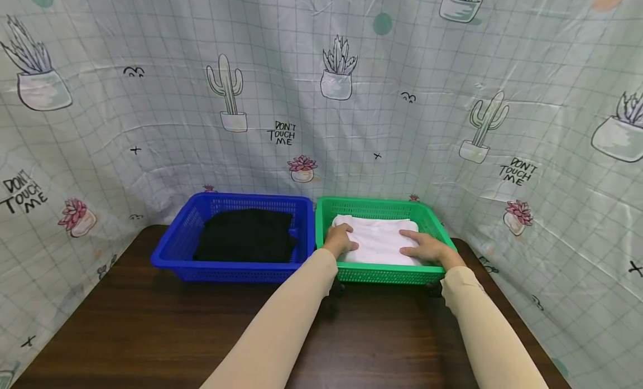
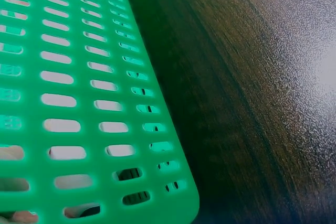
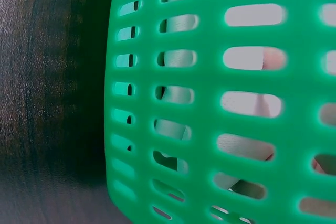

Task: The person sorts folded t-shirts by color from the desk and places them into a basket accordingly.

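Observation:
A white folded cloth (image 1: 377,241) lies inside a green plastic basket (image 1: 389,275) with slotted walls. My left hand (image 1: 339,239) rests on the cloth's left side, its fingertips and thumb on the white fabric. On the right side my right hand (image 1: 426,248) touches the same cloth, fingers extended inward over it. In the left wrist view the basket's slotted green wall (image 2: 86,93) fills the left, with white showing through the slots. The right wrist view shows the green wall (image 3: 205,80) close up, with white fabric and bits of skin behind it.
To the left stands a blue plastic basket (image 1: 231,270) holding a black folded cloth (image 1: 246,235); its side is right against the green basket. Both stand on a dark wooden table (image 1: 166,327). A patterned curtain (image 1: 281,87) hangs behind and along both sides.

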`<act>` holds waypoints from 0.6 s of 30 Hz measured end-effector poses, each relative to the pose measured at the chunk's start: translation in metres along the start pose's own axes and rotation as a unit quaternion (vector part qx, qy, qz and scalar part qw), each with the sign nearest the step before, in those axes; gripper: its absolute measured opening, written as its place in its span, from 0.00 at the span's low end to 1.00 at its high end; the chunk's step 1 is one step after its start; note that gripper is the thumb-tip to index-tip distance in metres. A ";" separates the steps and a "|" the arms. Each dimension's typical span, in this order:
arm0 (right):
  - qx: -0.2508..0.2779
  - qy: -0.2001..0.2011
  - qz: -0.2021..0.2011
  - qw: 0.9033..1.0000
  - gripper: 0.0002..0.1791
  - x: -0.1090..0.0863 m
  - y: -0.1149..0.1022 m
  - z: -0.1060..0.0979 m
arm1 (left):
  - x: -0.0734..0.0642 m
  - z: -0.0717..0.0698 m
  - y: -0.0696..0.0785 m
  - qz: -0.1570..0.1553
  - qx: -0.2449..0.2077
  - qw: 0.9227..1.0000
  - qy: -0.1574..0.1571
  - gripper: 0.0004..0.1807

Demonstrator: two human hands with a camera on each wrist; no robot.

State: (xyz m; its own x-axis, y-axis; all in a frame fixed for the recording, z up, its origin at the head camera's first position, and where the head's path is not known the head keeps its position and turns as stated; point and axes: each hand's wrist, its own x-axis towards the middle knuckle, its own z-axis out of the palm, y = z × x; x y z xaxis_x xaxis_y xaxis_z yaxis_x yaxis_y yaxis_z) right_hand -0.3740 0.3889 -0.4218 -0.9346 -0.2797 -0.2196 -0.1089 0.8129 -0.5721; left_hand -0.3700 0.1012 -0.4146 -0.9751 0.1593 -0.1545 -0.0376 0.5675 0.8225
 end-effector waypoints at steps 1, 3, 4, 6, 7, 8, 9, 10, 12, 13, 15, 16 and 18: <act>0.002 0.000 0.002 1.000 0.41 0.000 0.000 0.000 | 0.001 0.000 -0.001 0.001 -0.002 1.000 -0.002 0.27; 0.002 -0.004 0.005 1.000 0.41 0.001 0.000 0.001 | 0.002 0.000 -0.002 0.000 -0.003 1.000 -0.009 0.28; 0.002 -0.006 0.008 1.000 0.42 0.002 0.000 0.001 | 0.002 0.000 -0.003 -0.001 -0.002 1.000 -0.013 0.28; 0.007 -0.010 0.018 1.000 0.42 0.003 0.000 0.002 | 0.002 0.000 -0.003 -0.002 0.002 1.000 -0.020 0.29; 0.006 -0.012 0.021 1.000 0.42 0.003 0.000 0.002 | 0.002 0.000 -0.004 -0.002 0.006 1.000 -0.022 0.30; 0.005 -0.013 0.024 1.000 0.43 0.004 0.001 0.002 | 0.002 0.000 -0.003 -0.003 0.010 1.000 -0.023 0.30; 0.006 -0.013 0.027 1.000 0.43 0.004 0.001 0.002 | 0.003 0.000 -0.003 -0.002 0.015 1.000 -0.022 0.30; 0.004 -0.014 0.030 0.999 0.43 0.005 0.001 0.002 | 0.003 0.000 -0.003 -0.002 0.018 1.000 -0.022 0.31; 0.001 -0.013 0.032 0.999 0.43 0.005 0.001 0.002 | 0.005 0.001 -0.002 -0.003 0.021 1.000 -0.019 0.31; -0.003 -0.013 0.031 0.999 0.43 0.005 0.001 0.001 | 0.005 0.001 -0.001 -0.002 0.022 1.000 -0.017 0.32; -0.003 -0.015 0.027 1.000 0.43 0.004 0.001 0.001 | 0.005 0.001 -0.001 -0.005 0.017 1.000 -0.016 0.32; -0.004 -0.016 0.025 1.000 0.43 0.004 0.001 0.001 | 0.005 0.001 0.000 -0.006 0.012 1.000 -0.016 0.32; -0.003 -0.016 0.023 1.000 0.43 0.003 0.000 0.000 | 0.005 0.001 0.001 -0.007 0.007 1.000 -0.017 0.32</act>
State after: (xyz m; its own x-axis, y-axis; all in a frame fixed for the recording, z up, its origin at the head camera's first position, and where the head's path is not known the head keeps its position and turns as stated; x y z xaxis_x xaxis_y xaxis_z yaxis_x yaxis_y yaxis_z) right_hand -0.3767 0.3878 -0.4222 -0.9275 -0.2579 -0.2705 -0.0681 0.8283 -0.5561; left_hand -0.3744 0.1030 -0.4154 -0.9663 0.1795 -0.1845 -0.0470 0.5815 0.8122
